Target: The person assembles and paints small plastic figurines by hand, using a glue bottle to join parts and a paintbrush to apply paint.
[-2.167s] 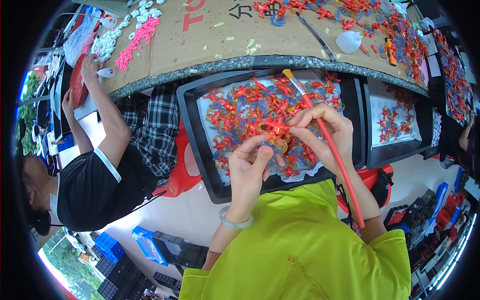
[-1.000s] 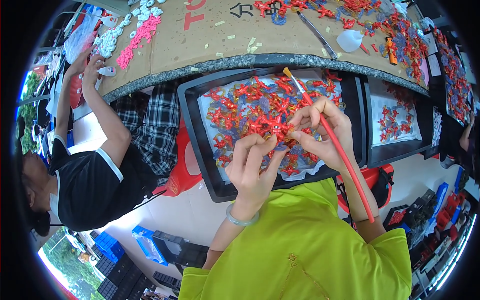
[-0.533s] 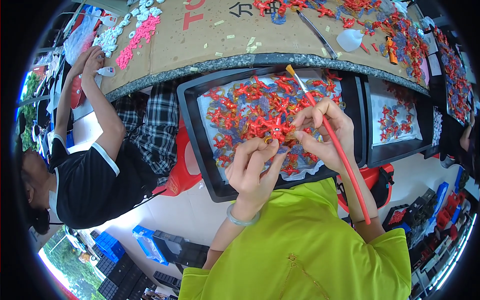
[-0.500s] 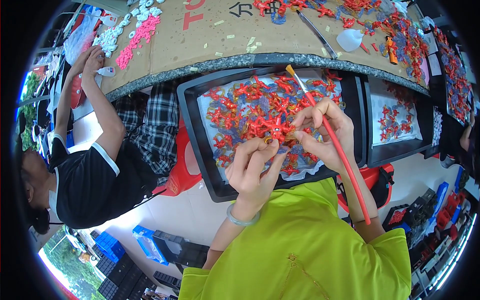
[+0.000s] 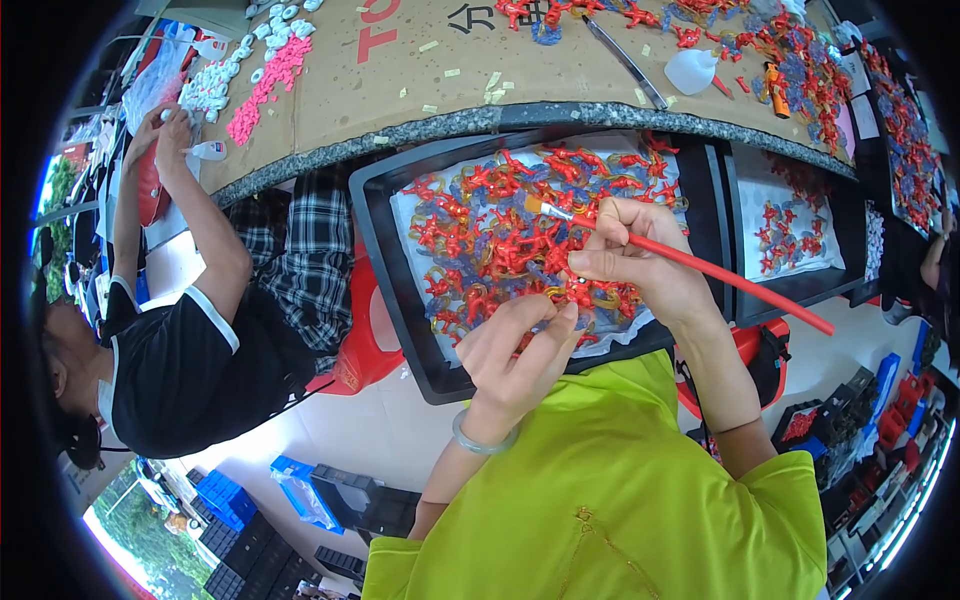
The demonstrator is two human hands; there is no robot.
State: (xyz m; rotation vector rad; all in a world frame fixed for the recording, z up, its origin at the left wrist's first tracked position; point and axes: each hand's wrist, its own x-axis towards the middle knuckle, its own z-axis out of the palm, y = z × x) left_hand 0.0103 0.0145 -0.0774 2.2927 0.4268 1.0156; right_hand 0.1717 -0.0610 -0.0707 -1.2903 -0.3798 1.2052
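My right hand (image 5: 650, 262) is closed round a paintbrush (image 5: 730, 275) with a red handle and a flat tan bristle tip. The brush points left over the tray, its handle slanting down to the right. Just below it, my left hand (image 5: 515, 355) pinches a small red plastic toy figure (image 5: 578, 290) between thumb and fingers. Part of this figure is hidden by my fingers, and my right fingertips are close to its upper end. Under both hands, a black tray (image 5: 372, 260) lined with white paper holds many red figures with yellow and purple clear parts.
A second black tray (image 5: 738, 290) with more figures stands at right. Beyond lies a cardboard-covered table (image 5: 400, 75) with a pen-like tool (image 5: 625, 60), a white bottle (image 5: 692, 72), an orange tube (image 5: 776, 90) and loose figures. At left, a person (image 5: 170, 370) handles small parts by pink pieces (image 5: 268, 90).
The brush has swung from steep to nearly level, its tip dropping over the tray. The figure has moved slightly right and down and turned. My left hand shifted a little to the right.
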